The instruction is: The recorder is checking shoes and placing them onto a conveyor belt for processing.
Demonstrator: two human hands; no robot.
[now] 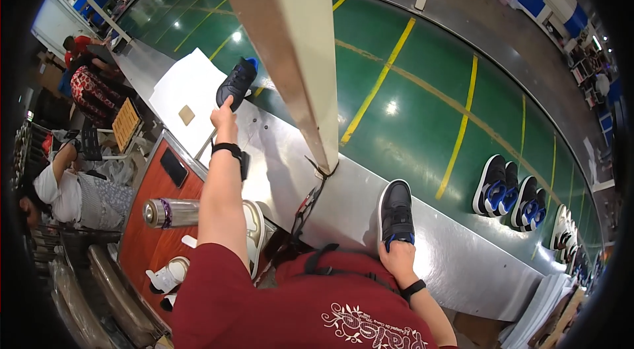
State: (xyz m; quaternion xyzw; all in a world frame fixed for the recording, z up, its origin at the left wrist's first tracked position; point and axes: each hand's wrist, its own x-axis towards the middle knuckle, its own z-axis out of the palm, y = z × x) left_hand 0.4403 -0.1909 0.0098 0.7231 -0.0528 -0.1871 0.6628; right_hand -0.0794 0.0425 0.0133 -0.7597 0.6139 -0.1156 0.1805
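1. Left hand (225, 119): closed on the toe end of a plain dark shoe (236, 87), held at the right edge of white sheets (173, 91).
2. Right hand (397, 260): clamped at the blue-lined opening of a strapped dark shoe (396, 207), held over the metal ledge (456, 250).
3. The two shoes are separated by an upright post (305, 38).
4. Open room is offered by the green belt (376, 147) beyond the ledge.

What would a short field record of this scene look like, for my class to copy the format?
Left grip: holding a black sneaker, near white sheets
Right grip: holding a black strap sneaker at its blue-lined heel
Surface ahead: green belt with yellow lines
On belt, right: dark sneakers with blue linings, white-soled
Left side: red-brown table with dark phone, steel flask
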